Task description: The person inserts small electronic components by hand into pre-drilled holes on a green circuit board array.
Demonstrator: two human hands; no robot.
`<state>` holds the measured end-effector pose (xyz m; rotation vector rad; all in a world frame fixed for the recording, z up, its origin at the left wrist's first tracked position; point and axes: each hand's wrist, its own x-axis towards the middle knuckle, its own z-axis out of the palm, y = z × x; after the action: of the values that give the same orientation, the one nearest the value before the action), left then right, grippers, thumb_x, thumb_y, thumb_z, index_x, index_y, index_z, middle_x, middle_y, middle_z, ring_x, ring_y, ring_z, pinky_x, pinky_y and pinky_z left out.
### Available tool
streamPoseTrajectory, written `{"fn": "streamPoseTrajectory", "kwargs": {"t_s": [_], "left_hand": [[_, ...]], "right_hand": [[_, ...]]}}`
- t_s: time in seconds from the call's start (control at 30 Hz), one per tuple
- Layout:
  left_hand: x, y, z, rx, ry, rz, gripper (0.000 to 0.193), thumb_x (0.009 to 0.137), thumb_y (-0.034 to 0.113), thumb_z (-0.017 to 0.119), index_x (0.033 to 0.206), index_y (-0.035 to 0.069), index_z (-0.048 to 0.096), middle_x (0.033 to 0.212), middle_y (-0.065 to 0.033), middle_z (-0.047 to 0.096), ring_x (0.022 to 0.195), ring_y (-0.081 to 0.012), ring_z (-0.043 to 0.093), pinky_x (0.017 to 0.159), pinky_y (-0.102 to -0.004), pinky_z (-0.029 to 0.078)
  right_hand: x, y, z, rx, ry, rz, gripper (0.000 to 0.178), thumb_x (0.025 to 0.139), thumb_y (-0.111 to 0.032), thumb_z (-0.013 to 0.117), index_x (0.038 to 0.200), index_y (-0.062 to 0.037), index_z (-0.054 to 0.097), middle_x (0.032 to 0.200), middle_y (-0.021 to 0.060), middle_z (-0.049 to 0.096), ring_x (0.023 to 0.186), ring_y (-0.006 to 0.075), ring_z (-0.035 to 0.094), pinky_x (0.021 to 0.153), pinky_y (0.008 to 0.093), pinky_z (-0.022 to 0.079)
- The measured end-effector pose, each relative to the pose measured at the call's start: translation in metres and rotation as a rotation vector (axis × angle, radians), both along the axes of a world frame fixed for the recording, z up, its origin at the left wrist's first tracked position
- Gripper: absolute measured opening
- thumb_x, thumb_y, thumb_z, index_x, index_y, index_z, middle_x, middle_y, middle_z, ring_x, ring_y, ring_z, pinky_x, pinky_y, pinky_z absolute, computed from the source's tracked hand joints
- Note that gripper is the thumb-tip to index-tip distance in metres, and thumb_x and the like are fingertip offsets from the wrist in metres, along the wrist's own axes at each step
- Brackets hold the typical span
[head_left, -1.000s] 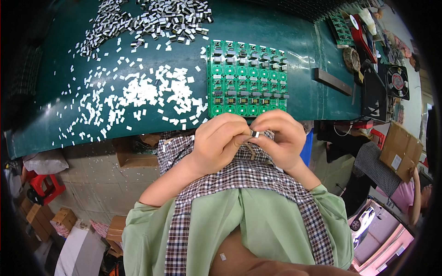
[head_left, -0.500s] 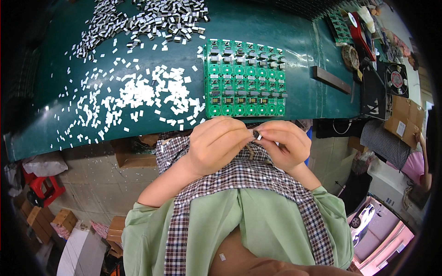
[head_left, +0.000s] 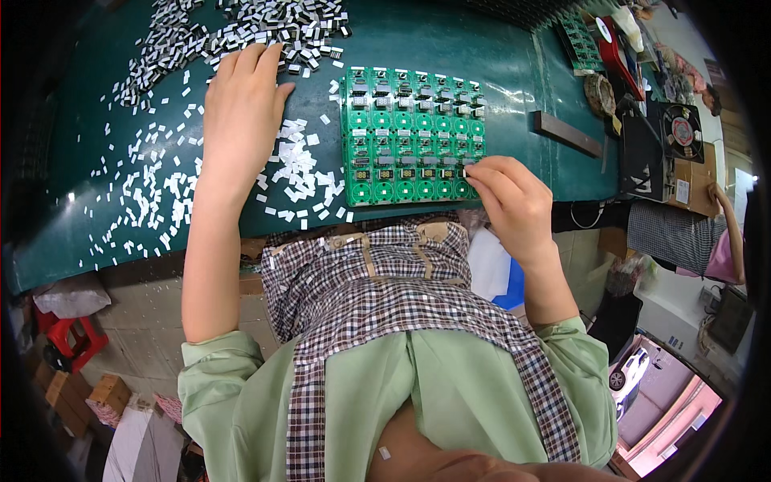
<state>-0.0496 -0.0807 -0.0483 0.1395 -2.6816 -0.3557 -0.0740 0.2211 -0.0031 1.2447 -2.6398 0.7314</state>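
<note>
Right hand (head_left: 514, 201) pinches a tiny white part (head_left: 465, 172) at the board panel's (head_left: 409, 132) lower right edge; left hand (head_left: 241, 104) lies flat, fingers spread, on loose parts (head_left: 297, 173) farther left.

Left hand (head_left: 241, 108): upper left of frame, flat, palm down, fingers extended together; right hand (head_left: 514, 201): centre right, fingertips pinched, wrist bent.

Person wears light green shirt w/ sleeves pushed up past elbows, brown-white-navy plaid apron over front; forearms bare, no gloves.
</note>
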Motion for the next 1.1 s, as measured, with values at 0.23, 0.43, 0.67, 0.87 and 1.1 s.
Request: {"fn": "streamPoseTrajectory", "kwargs": {"t_s": [0.23,0.43,0.67,0.87,1.1], "left_hand": [[-0.006,0.0,-0.006,0.11,-0.028,-0.034,0.016,0.081,0.009,0.06,0.095,0.001,0.058,0.09,-0.0105,0.057,0.086,-0.0292,0.055,0.075,-0.0369,0.044],[0.0,-0.004,-0.009,0.136,0.017,-0.038,0.016,0.082,0.007,0.059,0.097,0.001,0.061,0.09,-0.0106,0.059,0.083,-0.0283,0.058,0.073,-0.0348,0.045],[0.029,0.022,0.024,1.117,-0.066,-0.171,0.019,0.082,0.0,0.059,0.1,-0.002,0.061,0.091,-0.0079,0.063,0.081,-0.0151,0.063,0.07,-0.0265,0.049],[0.066,0.079,0.027,1.969,-0.398,-0.491,0.022,0.081,-0.004,0.062,0.101,-0.003,0.052,0.094,-0.0083,0.06,0.087,-0.0124,0.061,0.08,-0.0251,0.05],[0.072,0.089,0.022,1.9,-0.375,-0.465,0.019,0.082,-0.003,0.061,0.099,-0.003,0.054,0.099,-0.0084,0.059,0.092,-0.0116,0.059,0.08,-0.0245,0.05]], "right_hand": [[-0.003,-0.001,0.001,0.041,0.002,0.02,0.015,0.07,0.001,0.068,0.084,-0.0019,0.064,0.082,0.0081,0.061,0.07,0.0234,0.063,0.059,0.0312,0.051],[-0.001,-0.003,-0.001,0.025,0.025,-0.004,0.015,0.069,0.0,0.068,0.083,-0.003,0.064,0.081,0.0076,0.061,0.07,0.0236,0.062,0.058,0.0315,0.05],[0.005,-0.005,0.012,0.122,-0.023,-0.055,0.019,0.069,-0.001,0.07,0.087,-0.0036,0.064,0.084,0.0071,0.061,0.069,0.0201,0.062,0.06,0.03,0.051],[0.023,-0.034,0.026,-0.287,-0.47,0.08,0.03,0.067,-0.003,0.074,0.096,-0.0049,0.066,0.086,0.0064,0.061,0.069,0.0168,0.061,0.062,0.0297,0.051],[0.025,-0.032,0.014,-0.248,-0.335,0.187,0.024,0.065,-0.001,0.074,0.088,-0.0034,0.067,0.084,0.0073,0.062,0.073,0.0193,0.062,0.062,0.0277,0.051]]}}
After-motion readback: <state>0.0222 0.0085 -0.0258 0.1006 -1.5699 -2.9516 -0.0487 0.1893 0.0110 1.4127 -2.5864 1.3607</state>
